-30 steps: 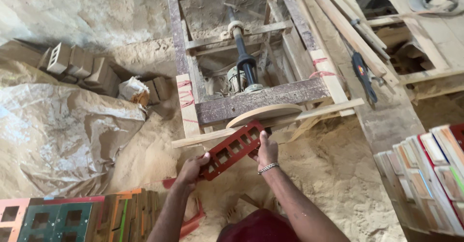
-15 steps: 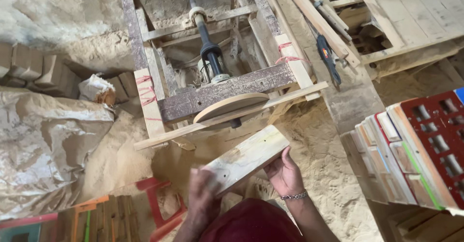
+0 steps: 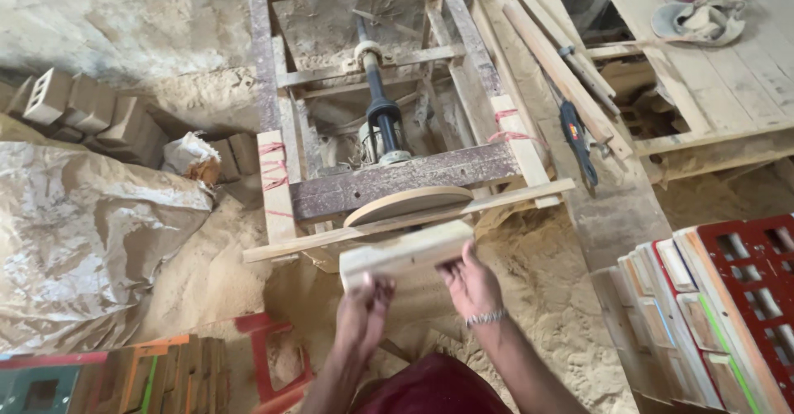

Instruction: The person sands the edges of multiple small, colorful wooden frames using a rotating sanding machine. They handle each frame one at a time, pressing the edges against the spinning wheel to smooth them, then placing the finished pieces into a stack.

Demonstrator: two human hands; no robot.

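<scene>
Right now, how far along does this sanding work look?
Partway, it seems. Sawdust lies heaped around the wooden machine frame, so sanding looks well under way. Both hands, left hand and right hand, hold a pale wooden block just below the sanding disc. Stacks of painted frames stand at the right; I cannot tell whether they are finished.

open sawdust floor (image 3: 571, 315) right of the hands, wooden frame (image 3: 364, 186) and round disc (image 3: 409, 203) blocking ahead, stacked painted blocks (image 3: 711, 315) crowding far right, crumpled sacking (image 3: 83, 240) left
</scene>
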